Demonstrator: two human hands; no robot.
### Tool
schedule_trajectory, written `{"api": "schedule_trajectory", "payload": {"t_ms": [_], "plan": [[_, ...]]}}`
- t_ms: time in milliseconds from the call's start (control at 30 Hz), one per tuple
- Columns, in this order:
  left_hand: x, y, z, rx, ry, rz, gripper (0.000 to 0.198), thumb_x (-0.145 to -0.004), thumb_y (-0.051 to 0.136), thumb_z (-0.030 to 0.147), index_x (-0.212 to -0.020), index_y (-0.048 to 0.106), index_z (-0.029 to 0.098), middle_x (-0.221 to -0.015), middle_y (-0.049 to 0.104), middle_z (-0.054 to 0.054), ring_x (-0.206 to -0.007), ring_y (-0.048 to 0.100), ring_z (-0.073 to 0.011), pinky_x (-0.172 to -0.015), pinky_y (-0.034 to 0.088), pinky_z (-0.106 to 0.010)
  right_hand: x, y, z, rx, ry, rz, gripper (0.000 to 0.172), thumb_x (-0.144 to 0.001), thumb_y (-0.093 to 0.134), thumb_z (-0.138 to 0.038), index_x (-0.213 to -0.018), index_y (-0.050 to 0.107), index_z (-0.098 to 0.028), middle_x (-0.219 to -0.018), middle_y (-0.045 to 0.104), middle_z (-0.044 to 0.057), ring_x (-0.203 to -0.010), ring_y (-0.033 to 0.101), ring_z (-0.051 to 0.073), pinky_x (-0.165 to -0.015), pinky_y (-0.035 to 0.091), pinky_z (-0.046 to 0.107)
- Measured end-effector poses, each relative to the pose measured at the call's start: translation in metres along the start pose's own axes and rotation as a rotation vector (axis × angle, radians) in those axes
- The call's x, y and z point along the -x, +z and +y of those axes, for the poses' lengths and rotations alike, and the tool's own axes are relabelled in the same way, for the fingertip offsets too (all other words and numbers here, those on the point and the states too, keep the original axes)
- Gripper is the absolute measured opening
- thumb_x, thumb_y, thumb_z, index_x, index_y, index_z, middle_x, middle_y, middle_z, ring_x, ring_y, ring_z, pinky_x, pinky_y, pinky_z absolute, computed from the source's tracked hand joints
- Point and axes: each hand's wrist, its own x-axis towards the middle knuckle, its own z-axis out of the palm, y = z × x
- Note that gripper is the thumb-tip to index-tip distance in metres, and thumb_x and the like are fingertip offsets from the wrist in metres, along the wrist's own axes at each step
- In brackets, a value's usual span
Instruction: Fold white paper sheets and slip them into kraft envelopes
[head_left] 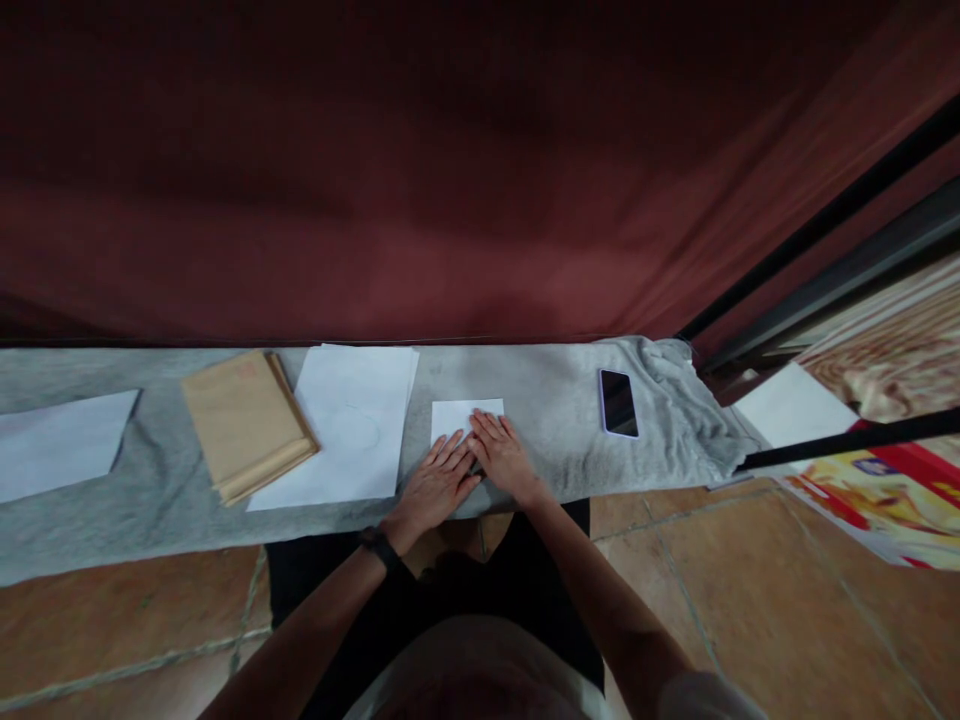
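Observation:
A small folded white paper (pixel 459 416) lies on a grey cloth (pixel 555 420) spread over the floor. My left hand (pixel 436 486) rests flat on the paper's near edge, fingers stretched out. My right hand (pixel 501 454) lies flat beside it, fingers together and extended, pressing on the same paper. The two hands touch at the fingertips. A black band sits on my left wrist.
Left of the hands lie a stack of white sheets (pixel 346 422), a pile of brown envelopes (pixel 247 422) and another white sheet (pixel 60 442). A phone (pixel 618 402) lies to the right. A dark red curtain (pixel 420 170) hangs behind. Brown floor tiles (pixel 750 580) surround my knees.

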Motion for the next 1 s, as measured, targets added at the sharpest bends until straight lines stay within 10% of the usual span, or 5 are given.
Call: {"api": "schedule_trajectory", "payload": {"t_ms": [400, 1000], "plan": [[0.002, 0.001, -0.001, 0.013, -0.005, 0.031, 0.061, -0.108, 0.035, 0.049, -0.160, 0.040, 0.018, -0.167, 0.040, -0.009, -0.158, 0.030, -0.0227, -0.131, 0.020, -0.045, -0.019, 0.005, 0.016, 0.085, 0.155, 0.058, 0.054, -0.111, 0.036, -0.035, -0.159, 0.041, -0.011, -0.164, 0.043, 0.013, -0.154, 0.037, 0.026, -0.128, 0.024, 0.050], [-0.024, 0.011, 0.013, 0.004, -0.243, 0.066, 0.064, -0.107, 0.028, 0.042, -0.160, 0.037, 0.007, -0.166, 0.037, -0.019, -0.159, 0.025, -0.0278, -0.130, 0.020, -0.053, 0.036, 0.006, 0.000, 0.097, 0.216, 0.103, 0.052, -0.108, 0.043, -0.033, -0.158, 0.045, -0.021, -0.164, 0.044, 0.009, -0.152, 0.040, 0.029, -0.127, 0.022, 0.054]]}}
